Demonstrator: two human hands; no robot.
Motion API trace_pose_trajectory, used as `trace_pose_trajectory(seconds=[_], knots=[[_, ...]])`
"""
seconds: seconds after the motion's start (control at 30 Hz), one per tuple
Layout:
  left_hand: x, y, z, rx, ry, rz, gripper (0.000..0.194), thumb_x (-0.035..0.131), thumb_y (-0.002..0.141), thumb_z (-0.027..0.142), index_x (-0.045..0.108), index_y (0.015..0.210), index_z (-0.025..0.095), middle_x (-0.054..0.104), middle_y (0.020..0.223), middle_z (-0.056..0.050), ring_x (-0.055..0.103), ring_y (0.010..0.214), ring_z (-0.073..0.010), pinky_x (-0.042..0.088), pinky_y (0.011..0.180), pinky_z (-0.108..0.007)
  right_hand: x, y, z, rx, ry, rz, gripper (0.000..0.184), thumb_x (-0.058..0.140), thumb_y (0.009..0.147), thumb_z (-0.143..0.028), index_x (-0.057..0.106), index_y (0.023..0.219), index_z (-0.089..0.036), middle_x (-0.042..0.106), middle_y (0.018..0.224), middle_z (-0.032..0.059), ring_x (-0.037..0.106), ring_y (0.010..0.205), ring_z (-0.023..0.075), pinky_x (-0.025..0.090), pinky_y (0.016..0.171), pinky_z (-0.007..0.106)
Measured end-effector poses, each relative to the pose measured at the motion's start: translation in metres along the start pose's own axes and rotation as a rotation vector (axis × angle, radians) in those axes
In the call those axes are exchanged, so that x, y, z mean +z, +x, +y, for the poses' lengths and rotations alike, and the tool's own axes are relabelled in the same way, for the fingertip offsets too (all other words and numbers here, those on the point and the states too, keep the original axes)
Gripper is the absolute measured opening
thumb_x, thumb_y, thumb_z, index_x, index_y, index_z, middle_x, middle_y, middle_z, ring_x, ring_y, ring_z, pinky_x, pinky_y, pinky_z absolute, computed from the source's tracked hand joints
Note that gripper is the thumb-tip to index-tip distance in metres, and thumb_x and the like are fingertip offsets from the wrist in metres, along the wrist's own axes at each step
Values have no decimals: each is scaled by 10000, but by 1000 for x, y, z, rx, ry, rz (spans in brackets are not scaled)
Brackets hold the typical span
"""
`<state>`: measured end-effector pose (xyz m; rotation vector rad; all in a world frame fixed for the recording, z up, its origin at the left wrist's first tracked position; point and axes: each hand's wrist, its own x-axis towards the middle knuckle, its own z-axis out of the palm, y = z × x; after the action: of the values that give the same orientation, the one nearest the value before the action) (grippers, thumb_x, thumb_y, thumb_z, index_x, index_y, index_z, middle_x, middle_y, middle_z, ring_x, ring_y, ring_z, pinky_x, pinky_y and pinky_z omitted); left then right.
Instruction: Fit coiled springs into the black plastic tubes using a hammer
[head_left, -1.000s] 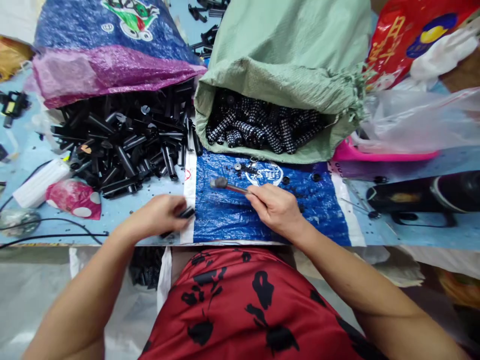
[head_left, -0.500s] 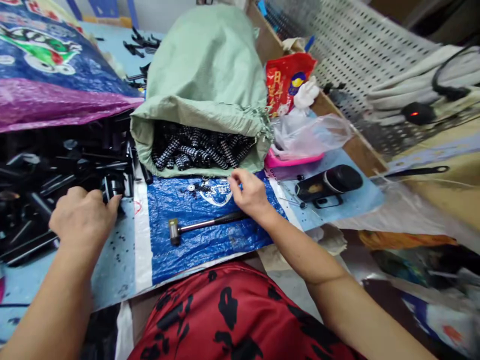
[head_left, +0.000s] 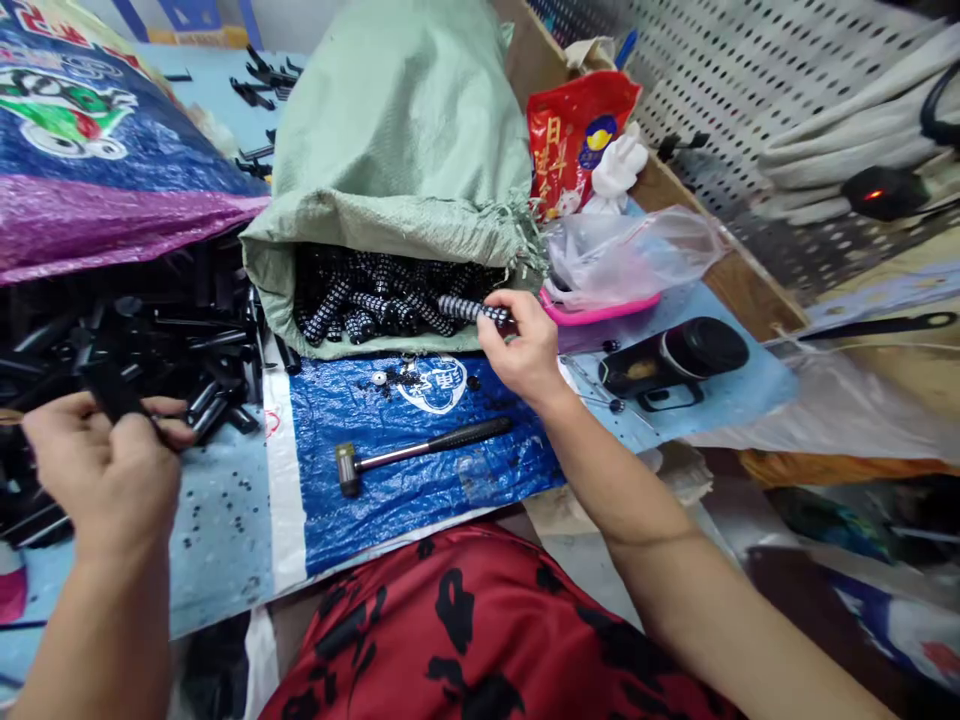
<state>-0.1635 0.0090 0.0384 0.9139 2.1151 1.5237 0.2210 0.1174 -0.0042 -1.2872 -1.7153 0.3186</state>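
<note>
My right hand (head_left: pixel 525 350) is closed on a black-and-white patterned grip (head_left: pixel 469 309) at the mouth of the green woven sack (head_left: pixel 405 150), which holds several more such grips. My left hand (head_left: pixel 105 470) is closed around a black plastic tube (head_left: pixel 112 392), lifted just off the pile of black tubes (head_left: pixel 150 340) at the left. A small hammer (head_left: pixel 420 450) lies on the blue woven sheet (head_left: pixel 420 480) between my hands, head to the left.
A purple-and-blue bag (head_left: pixel 90 150) covers the back of the tube pile. A black cylindrical object (head_left: pixel 675 360), a clear plastic bag (head_left: pixel 637 255) over a pink tray and a red packet (head_left: pixel 577 140) sit right of the sack. Small washers (head_left: pixel 390 378) lie on the sheet.
My right hand moved from the blue sheet up to the sack and took hold of a patterned grip. My left hand drew back from the pile holding a black tube.
</note>
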Motion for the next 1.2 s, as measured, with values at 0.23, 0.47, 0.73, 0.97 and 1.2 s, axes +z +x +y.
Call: trace_pose_trajectory(seconds=[0.23, 0.47, 0.73, 0.97, 1.2], knots=[[45, -70, -10, -265, -414, -537, 375, 781, 834, 394, 628, 1108, 188, 683, 668, 19, 511, 427, -108, 394, 425, -213, 28, -54, -60, 931, 1093, -287, 518, 681, 879, -729, 655, 989, -223, 624, 809, -16, 557, 643, 112, 500, 592, 254], [60, -120, -15, -211, -362, -605, 343, 727, 912, 519, 641, 918, 188, 682, 704, 14, 488, 442, -72, 387, 465, -213, 42, -81, -91, 934, 1212, -454, 558, 643, 908, -739, 655, 1134, -229, 476, 606, -95, 341, 435, 62, 294, 426, 192], [86, -141, -5, 60, -233, -601, 251, 854, 788, 396, 759, 929, 211, 714, 812, 6, 607, 712, -150, 509, 688, -275, 60, -97, -100, 502, 841, -397, 587, 350, 1068, -650, 636, 1332, -211, 721, 1228, 126, 711, 1079, 227, 616, 912, 383], [64, -131, -6, -18, -194, -643, 275, 862, 792, 441, 740, 843, 199, 632, 697, 26, 518, 604, -118, 436, 571, -248, 30, -87, -66, -480, 335, -493, 1071, 796, 865, -613, 200, 1692, -285, 327, 1709, 179, 335, 1603, 351, 410, 1260, 560], [67, -139, -3, -95, -290, -573, 533, 531, 988, 694, 661, 825, 204, 559, 628, 19, 477, 521, -116, 410, 517, -266, 27, -98, -73, -538, 281, -446, 1089, 794, 883, -571, 156, 1698, -233, 494, 1590, 210, 503, 1500, 358, 483, 1222, 553]])
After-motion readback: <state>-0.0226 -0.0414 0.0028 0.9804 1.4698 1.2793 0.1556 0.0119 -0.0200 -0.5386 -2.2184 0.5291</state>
